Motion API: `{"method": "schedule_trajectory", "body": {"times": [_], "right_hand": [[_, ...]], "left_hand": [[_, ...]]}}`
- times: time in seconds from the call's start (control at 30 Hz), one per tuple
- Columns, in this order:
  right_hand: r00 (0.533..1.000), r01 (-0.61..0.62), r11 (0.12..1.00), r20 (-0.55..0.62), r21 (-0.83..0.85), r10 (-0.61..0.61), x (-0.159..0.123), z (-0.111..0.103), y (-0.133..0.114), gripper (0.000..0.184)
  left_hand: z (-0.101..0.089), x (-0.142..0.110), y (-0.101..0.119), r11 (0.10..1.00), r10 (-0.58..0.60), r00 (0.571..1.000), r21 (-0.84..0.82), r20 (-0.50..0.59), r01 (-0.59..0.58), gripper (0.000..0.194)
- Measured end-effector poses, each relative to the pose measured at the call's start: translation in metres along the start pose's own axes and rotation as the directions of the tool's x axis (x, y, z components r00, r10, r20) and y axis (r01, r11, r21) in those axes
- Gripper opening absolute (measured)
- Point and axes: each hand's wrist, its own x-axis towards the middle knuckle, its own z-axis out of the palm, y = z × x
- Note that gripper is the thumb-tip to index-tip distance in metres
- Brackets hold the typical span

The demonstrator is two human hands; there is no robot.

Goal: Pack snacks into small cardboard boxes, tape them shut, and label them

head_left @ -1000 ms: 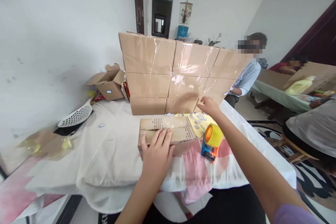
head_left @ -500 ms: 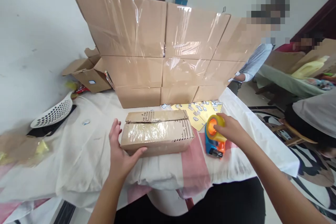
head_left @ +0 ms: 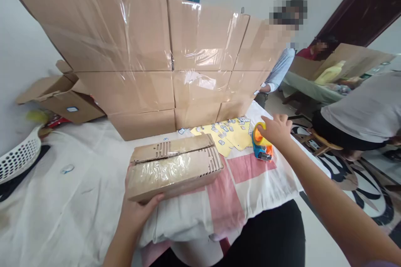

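A closed cardboard box (head_left: 175, 171) with shiny clear tape over its top lies on the cloth before me, slightly tilted. My left hand (head_left: 138, 208) grips its left end, thumb along the front side and the other fingers hidden behind. To the right, a blue tape dispenser (head_left: 262, 152) with a yellow and orange roll rests on the cloth. My right hand (head_left: 277, 129) is just beside the roll, its fingers spread and the thumb side close to it. Whether the thumb still touches the roll is unclear.
A tall taped cardboard panel (head_left: 200, 50) stands across the table. Yellow sheets (head_left: 232, 137) with small labels lie before it. An open carton (head_left: 67, 100) and a white perforated basket (head_left: 21, 156) are at the left. A person in a light blue sleeve (head_left: 280, 69) is beyond the panel.
My left hand has closed round the box end and tilted the box. The dispenser has shifted right and away from the box, and my right hand's fingers have spread. The view has turned right.
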Motion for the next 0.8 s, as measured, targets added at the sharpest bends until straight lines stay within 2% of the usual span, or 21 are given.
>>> {"method": "schedule_trajectory", "body": {"times": [0.07, 0.13, 0.2, 0.3, 0.43, 0.6, 0.7, 0.8], "right_hand": [[0.986, 0.162, 0.987, 0.036, -0.013, -0.162, 0.007, -0.002, -0.025, 0.046], [0.941, 0.276, 0.959, 0.187, 0.062, -0.283, 0.017, 0.003, -0.053, 0.044], [0.903, 0.297, 0.949, 0.291, 0.108, -0.316, 0.027, 0.016, -0.077, 0.042], [0.884, 0.271, 0.954, 0.358, 0.127, -0.299, 0.035, 0.036, -0.096, 0.028], [0.908, 0.202, 0.967, 0.341, 0.155, -0.244, 0.03, 0.045, -0.094, 0.025], [0.95, 0.171, 0.958, 0.219, 0.23, -0.222, 0.018, 0.031, -0.08, 0.027], [0.952, 0.186, 0.943, 0.188, 0.277, -0.243, 0.009, 0.028, -0.074, 0.028], [0.949, 0.174, 0.94, 0.204, 0.293, -0.239, 0.0, 0.031, -0.071, 0.026]], "left_hand": [[-0.001, 0.0, 0.002, 1.0, -0.001, 1.0, 0.02, 0.008, 0.001, 0.072], [-0.002, 0.001, 0.002, 0.999, 0.019, 1.0, 0.047, 0.024, -0.02, 0.068], [-0.003, 0.002, 0.001, 0.996, 0.054, 0.998, 0.075, 0.045, -0.057, 0.062], [-0.005, 0.002, -0.002, 0.991, 0.07, 0.995, 0.111, 0.064, -0.077, 0.054], [-0.007, 0.003, -0.007, 0.98, 0.066, 0.995, 0.184, 0.069, -0.077, 0.054], [-0.01, 0.005, -0.01, 0.97, 0.099, 0.994, 0.215, 0.053, -0.109, 0.053], [-0.01, 0.005, -0.007, 0.974, 0.084, 0.995, 0.209, 0.048, -0.092, 0.052], [-0.008, 0.004, -0.004, 0.981, 0.032, 0.999, 0.189, 0.022, -0.035, 0.053]]}}
